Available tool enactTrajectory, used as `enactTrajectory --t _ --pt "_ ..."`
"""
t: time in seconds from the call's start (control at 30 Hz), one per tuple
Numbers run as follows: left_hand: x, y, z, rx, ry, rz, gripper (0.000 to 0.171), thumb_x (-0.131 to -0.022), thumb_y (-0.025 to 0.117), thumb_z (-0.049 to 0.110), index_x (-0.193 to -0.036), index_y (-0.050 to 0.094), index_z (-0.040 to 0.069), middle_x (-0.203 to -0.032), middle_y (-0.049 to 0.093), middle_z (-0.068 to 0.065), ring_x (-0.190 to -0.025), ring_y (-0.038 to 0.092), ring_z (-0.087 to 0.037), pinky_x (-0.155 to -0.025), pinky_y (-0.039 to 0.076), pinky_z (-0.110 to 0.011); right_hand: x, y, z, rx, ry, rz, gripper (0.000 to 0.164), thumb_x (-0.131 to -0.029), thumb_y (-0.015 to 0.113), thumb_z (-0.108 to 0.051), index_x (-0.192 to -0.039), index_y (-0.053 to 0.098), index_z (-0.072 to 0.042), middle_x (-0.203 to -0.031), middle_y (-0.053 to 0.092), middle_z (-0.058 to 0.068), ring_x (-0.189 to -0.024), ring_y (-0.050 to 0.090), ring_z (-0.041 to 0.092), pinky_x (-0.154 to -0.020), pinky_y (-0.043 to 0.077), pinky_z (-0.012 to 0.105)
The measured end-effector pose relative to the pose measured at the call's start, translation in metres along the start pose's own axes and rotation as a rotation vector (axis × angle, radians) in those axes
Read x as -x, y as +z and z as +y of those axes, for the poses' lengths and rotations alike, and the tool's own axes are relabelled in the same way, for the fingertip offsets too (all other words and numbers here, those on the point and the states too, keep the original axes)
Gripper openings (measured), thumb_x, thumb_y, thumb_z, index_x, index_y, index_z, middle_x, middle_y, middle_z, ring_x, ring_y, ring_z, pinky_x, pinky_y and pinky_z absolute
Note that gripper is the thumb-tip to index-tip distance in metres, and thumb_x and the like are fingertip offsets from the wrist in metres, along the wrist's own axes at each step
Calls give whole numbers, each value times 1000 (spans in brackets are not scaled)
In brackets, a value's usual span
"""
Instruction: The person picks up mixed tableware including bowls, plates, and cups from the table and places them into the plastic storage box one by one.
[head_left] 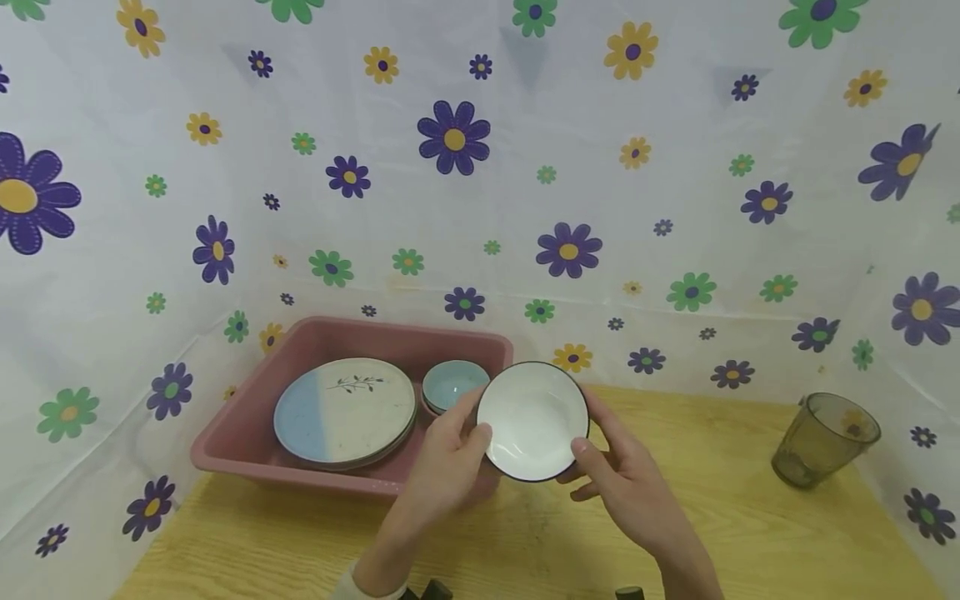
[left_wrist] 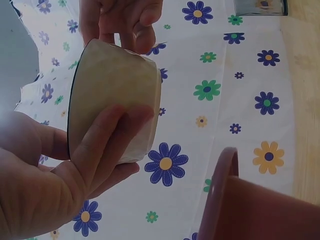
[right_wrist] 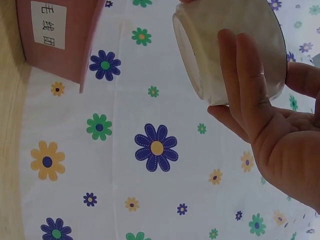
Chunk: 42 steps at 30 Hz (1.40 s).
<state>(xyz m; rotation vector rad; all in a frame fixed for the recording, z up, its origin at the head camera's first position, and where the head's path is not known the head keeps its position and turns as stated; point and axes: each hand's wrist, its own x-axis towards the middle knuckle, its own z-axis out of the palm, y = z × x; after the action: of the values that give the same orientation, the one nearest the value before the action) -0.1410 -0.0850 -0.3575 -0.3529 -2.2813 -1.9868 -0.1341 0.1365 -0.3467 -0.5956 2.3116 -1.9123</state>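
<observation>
A white bowl with a dark rim is held up in front of the pink basin, its inside turned toward the head camera. My left hand grips its left side, thumb at the rim and fingers against the outside, as the left wrist view shows on the bowl's pale wall. On the opposite side my right hand holds it, thumb on the rim; in the right wrist view two fingers lie along the outer wall. Inside the basin are stacked plates and light blue bowls.
A tinted glass pitcher stands on the wooden table at the right. Behind the table hangs a white flowered sheet. A paper label with writing is stuck on the basin's outer side. Dark objects show at the bottom edge.
</observation>
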Motion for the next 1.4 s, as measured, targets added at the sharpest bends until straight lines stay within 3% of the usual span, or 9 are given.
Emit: enactTrajectory --t 0.07,0.2,0.3,0.53,0.7,0.87,1.13,1.27,1.4 --pt "-1 -4 0 -25 0 26 46 -100 43 0 -146 42 -1 -142 52 -21 -126 55 -29 -100 50 -38 -2 6 0 -6 19 7 61 -105 51 -20 -159 23 -23 -158 29 11 -85 70 25 -67 60 38" --pt "-2 -13 1 -12 -36 51 46 -101 42 1 -146 41 0 -135 56 -23 -110 64 -30 -82 59 -34 -5 16 -1 -13 23 13 62 -105 50 -20 -159 21 -26 -161 26 7 -89 70 26 -69 59 36" --pt "-3 -20 0 32 -46 60 47 -102 39 2 -149 36 -1 -138 52 -25 -108 65 -32 -78 59 -32 -8 23 -1 -13 16 6 59 -106 47 -21 -159 21 -27 -162 25 4 -89 71 26 -68 59 36" --pt "-8 -35 -2 106 -45 140 48 -102 36 1 -150 33 -1 -148 45 -19 -125 55 -31 -88 55 -36 -14 38 2 4 48 -17 55 -106 46 -25 -157 26 -28 -162 26 4 -89 71 25 -70 59 36" --pt "-12 -41 -3 164 -88 225 47 -101 37 0 -148 34 -2 -148 45 -19 -125 55 -29 -89 55 -37 -20 50 7 39 63 -40 56 -105 50 -28 -156 28 -28 -160 28 6 -92 70 27 -71 59 34" --pt "-16 -45 -4 245 -91 254 47 -102 36 0 -148 33 0 -146 46 -18 -113 63 -33 -78 60 -39 -25 60 14 62 52 -44 55 -104 52 -23 -155 31 -22 -158 31 9 -90 68 26 -68 58 36" --pt "-22 -48 -9 330 -65 281 48 -101 34 0 -149 33 1 -145 46 -17 -115 62 -35 -79 59 -41 -32 72 34 281 39 -43 61 -101 56 -19 -156 29 -23 -153 33 17 -65 57 11 -58 53 27" --pt "-26 -47 -14 313 -86 320 48 -101 34 1 -149 33 2 -143 47 -16 -113 63 -34 -78 60 -39 -32 75 42 389 15 -25 60 -100 56 -17 -155 31 -14 -151 36 17 -73 57 10 -65 53 24" --pt "-32 -45 -20 290 -93 362 48 -101 33 0 -149 31 0 -144 44 -18 -115 60 -34 -77 60 -38 -33 78 49 426 -14 -47 61 -99 56 -13 -154 31 -7 -155 31 20 -80 59 11 -68 53 23"
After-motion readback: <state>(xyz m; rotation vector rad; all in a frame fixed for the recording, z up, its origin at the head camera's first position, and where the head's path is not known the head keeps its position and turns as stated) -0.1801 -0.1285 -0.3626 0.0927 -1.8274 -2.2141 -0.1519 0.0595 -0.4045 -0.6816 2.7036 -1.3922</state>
